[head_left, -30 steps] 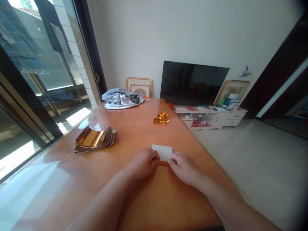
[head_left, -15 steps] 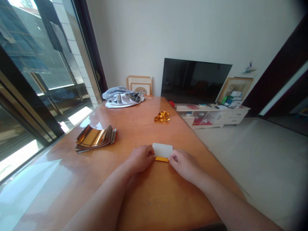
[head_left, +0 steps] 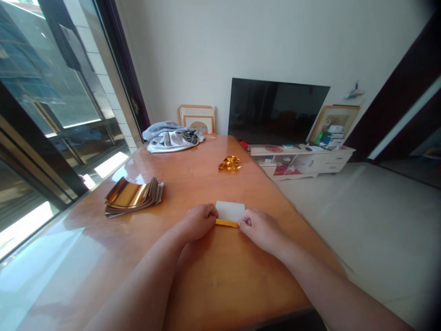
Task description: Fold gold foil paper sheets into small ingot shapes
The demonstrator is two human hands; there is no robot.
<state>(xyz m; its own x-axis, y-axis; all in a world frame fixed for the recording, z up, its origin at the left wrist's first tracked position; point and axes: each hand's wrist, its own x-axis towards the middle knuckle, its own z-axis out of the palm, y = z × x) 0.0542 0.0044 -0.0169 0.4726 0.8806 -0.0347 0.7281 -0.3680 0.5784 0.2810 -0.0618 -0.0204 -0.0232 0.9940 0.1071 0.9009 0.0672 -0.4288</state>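
Pinching a folded sheet (head_left: 229,211) at its two ends, the left hand (head_left: 198,223) and the right hand (head_left: 260,231) were apart, with the sheet between them. The sheet lay on the near part of an orange-brown wooden table (head_left: 206,285), white side up, with a narrow gold strip (head_left: 226,223) along its near edge. Farther off to the left lay a stack of gold foil sheets (head_left: 132,196), their top layers curling upward. Beyond the hands, near the table's middle, sat a crumpled piece of gold foil (head_left: 229,162). A grey cloth bundle (head_left: 171,140) lay at the far left of the table. Past the far end, a framed picture (head_left: 196,118) leaned against the wall, left of a dark flat-screen TV (head_left: 277,110) standing behind the table. A white TV cabinet (head_left: 299,164) stood to the far right.
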